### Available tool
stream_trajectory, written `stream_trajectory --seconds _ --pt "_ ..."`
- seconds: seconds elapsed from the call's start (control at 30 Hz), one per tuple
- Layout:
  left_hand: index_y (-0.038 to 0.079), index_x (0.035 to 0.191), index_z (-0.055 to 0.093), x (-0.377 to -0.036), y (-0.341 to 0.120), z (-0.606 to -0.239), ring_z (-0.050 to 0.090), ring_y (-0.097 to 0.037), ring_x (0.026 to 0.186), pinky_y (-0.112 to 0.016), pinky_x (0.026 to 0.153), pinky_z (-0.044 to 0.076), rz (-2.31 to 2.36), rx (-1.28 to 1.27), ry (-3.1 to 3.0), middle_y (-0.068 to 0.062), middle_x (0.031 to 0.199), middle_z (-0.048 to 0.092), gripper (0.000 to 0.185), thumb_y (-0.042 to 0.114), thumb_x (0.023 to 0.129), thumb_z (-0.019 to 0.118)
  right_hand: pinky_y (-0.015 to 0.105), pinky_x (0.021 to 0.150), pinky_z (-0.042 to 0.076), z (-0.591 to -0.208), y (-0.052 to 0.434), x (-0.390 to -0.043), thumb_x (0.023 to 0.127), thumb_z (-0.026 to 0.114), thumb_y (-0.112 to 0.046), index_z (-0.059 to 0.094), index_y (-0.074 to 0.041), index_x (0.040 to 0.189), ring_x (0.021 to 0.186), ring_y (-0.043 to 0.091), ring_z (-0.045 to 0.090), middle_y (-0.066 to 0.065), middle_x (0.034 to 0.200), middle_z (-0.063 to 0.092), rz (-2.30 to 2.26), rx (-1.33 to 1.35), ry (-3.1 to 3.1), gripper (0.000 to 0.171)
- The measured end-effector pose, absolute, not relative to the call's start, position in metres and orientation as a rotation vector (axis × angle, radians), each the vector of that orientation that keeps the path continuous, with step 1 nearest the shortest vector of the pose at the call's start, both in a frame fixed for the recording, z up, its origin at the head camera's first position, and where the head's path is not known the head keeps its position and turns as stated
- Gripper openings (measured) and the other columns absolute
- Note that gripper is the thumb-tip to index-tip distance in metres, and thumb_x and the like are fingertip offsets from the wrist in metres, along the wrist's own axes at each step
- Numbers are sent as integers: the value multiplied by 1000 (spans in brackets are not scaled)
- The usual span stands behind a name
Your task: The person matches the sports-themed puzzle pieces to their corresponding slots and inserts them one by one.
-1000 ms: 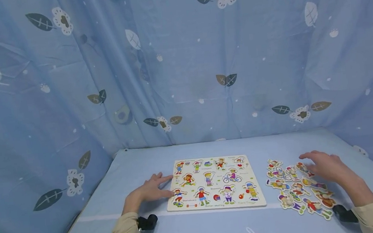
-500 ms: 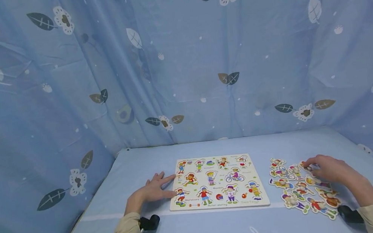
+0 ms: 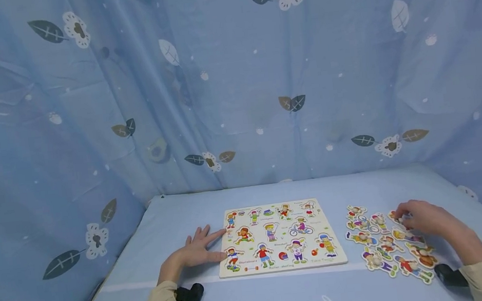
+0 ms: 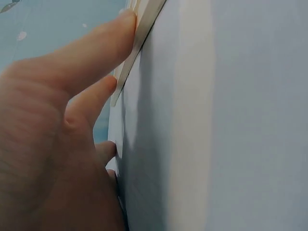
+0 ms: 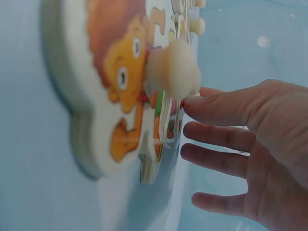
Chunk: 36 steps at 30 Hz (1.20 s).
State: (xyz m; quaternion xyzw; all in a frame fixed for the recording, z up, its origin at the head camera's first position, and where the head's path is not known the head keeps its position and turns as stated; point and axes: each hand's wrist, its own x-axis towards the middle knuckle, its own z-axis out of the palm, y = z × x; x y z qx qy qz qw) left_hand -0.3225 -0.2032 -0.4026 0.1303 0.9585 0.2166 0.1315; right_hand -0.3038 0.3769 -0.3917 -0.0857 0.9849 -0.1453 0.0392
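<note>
A wooden peg-puzzle board [image 3: 278, 237] with cartoon sports figures lies flat on the blue table. My left hand [image 3: 196, 251] rests flat beside it, straight fingers touching its left edge. The left wrist view shows the left hand [image 4: 62, 120] against the board edge [image 4: 144, 24]. Several loose puzzle pieces [image 3: 383, 246] lie to the right of the board. My right hand [image 3: 415, 218] curls over their far right side, fingertips pinching one puzzle piece [image 3: 395, 215]. In the right wrist view the right hand [image 5: 240, 144] has its index tip on the pieces behind an orange animal piece [image 5: 110, 86]; the thumb is hidden.
A blue leaf-and-flower curtain [image 3: 234, 82] closes in the back and both sides of the table [image 3: 250, 196]. A white stripe [image 3: 123, 286] runs across the cloth near the front edge. Black wrist mounts [image 3: 190, 293] sit by each sleeve.
My right hand dropped from hovering open over the loose pieces and its fingers closed on a piece at the far right. The left hand stayed at the board's edge.
</note>
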Motion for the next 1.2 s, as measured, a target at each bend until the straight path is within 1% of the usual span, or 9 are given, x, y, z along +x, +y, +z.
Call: stream_trajectory --seconds 0.03,0.23,0.33,0.47,0.57,0.7,0.83,0.97,1.2 --pt "21 153 38 -322 -205 -403 2 -51 148 -69 116 2 634 381 2783 -29 161 14 86 56 82 70 49 71 52 -392 377 -304 86 64 -3 67 2 102 89 32 60 19 101 65 -442 -265 3024 17" --pt "23 154 36 -328 -210 -411 0 -49 149 -69 116 2 645 391 2784 -26 162 13 92 59 78 73 52 74 52 -391 381 -305 88 67 -7 66 2 102 91 35 60 24 104 64 -426 -257 3056 17" --pt "23 154 36 -329 -210 -412 0 -49 149 -69 116 2 652 387 2783 -26 162 12 94 60 76 74 52 74 53 -387 381 -305 89 68 -8 66 2 101 88 33 60 23 102 64 -440 -266 3062 16" --pt "25 154 36 -330 -210 -412 0 -47 150 -67 117 1 657 364 2783 -24 163 12 93 60 76 74 48 70 53 -384 381 -305 90 67 -9 66 2 101 84 25 59 18 100 64 -466 -289 3063 15" --pt "26 153 37 -329 -209 -413 -1 -45 151 -66 118 1 660 344 2785 -23 164 11 93 60 75 74 46 69 53 -384 379 -305 90 67 -10 67 2 101 82 23 58 16 98 64 -476 -310 3072 15" --pt "26 153 38 -328 -209 -412 -1 -45 150 -66 118 0 663 344 2785 -23 164 11 92 59 75 74 48 69 53 -384 377 -305 90 69 -11 67 3 101 82 26 59 15 96 63 -474 -306 3089 18" --pt "25 153 38 -328 -208 -412 -1 -45 150 -66 118 0 673 358 2780 -23 164 11 92 59 75 74 51 72 53 -384 374 -304 90 70 -12 68 4 103 88 33 61 17 99 63 -468 -300 3101 21" --pt "25 153 38 -326 -211 -412 -1 -45 150 -66 118 0 682 351 2772 -22 164 11 92 58 75 75 52 73 54 -384 370 -305 90 70 -14 69 3 104 90 35 62 17 100 64 -479 -318 3085 22" --pt "26 154 37 -325 -212 -411 -2 -46 150 -67 117 0 687 377 2772 -23 164 11 90 58 77 73 52 74 55 -384 363 -304 89 70 -12 69 2 104 89 32 63 16 101 65 -481 -334 3131 20"
